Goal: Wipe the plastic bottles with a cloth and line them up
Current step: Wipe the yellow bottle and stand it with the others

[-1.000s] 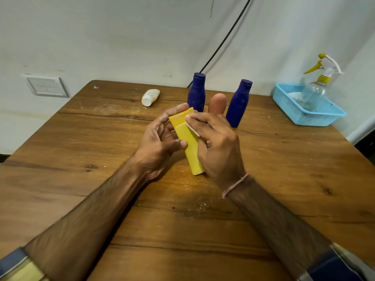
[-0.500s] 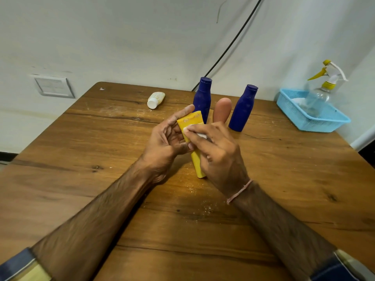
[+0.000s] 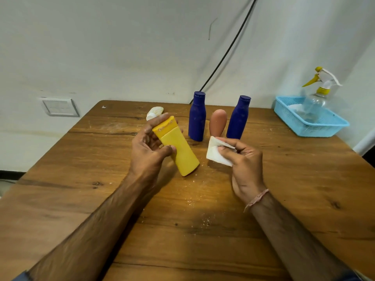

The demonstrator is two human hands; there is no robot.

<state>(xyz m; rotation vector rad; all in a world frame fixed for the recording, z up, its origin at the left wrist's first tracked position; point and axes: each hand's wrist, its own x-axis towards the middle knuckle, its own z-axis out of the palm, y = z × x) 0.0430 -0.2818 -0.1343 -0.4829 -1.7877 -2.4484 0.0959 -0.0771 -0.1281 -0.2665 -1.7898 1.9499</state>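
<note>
The wooden table [image 3: 284, 189] carries a blue basket [image 3: 316, 126] at two o'clock with a spray bottle [image 3: 318, 98] in it. At twelve o'clock stand two dark blue bottles [image 3: 196, 116] [image 3: 238, 118] with a brown bottle [image 3: 217, 122] between them; a small white bottle [image 3: 154, 115] lies at eleven. The left hand [image 3: 148, 153] holds the yellow bottle [image 3: 178, 151] tilted above the table, fingers wrapped at its upper half — it looks light, stiff and slick, best gripped mid-body. The right hand [image 3: 245, 167] pinches the folded white cloth [image 3: 218, 152], soft and limp, just beside it.

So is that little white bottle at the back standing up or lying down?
Lying down. The white bottle rests on its side on the table, partly hidden behind the left hand, while both blue bottles stand upright.
</note>
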